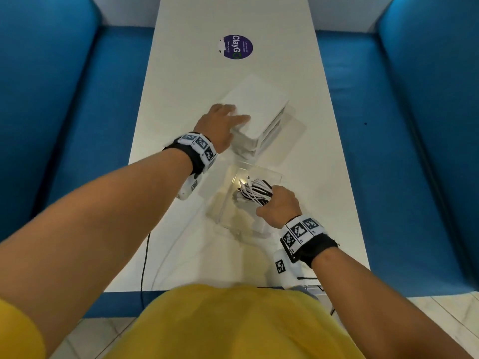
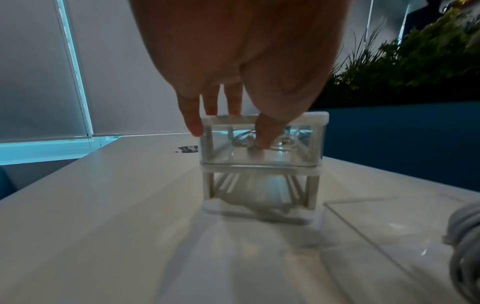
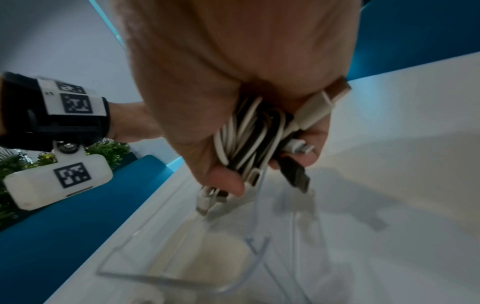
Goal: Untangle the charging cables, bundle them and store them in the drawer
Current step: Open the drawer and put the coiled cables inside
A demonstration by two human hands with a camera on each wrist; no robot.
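A bundle of white and black charging cables (image 1: pixel 255 193) is gripped in my right hand (image 1: pixel 278 206), just above a clear plastic drawer (image 1: pixel 233 203) that lies pulled out on the white table (image 1: pixel 181 99). In the right wrist view my thumb and fingers curl round the cables (image 3: pixel 249 139), several plugs stick out, and the drawer (image 3: pixel 182 257) is right beneath. My left hand (image 1: pixel 229 117) rests on the near corner of the small white drawer unit (image 1: pixel 259 112). Its fingers (image 2: pixel 210 102) lie straight over the unit (image 2: pixel 262 170) and the thumb touches the upper drawer's front. The lower slot stands empty.
A round purple sticker (image 1: pixel 235 46) is on the far part of the table. Blue sofas (image 1: pixel 51 125) run along both long sides. A thin black cord (image 1: pixel 145 260) hangs over the near table edge. Green plants (image 2: pixel 415 57) stand behind the right sofa.
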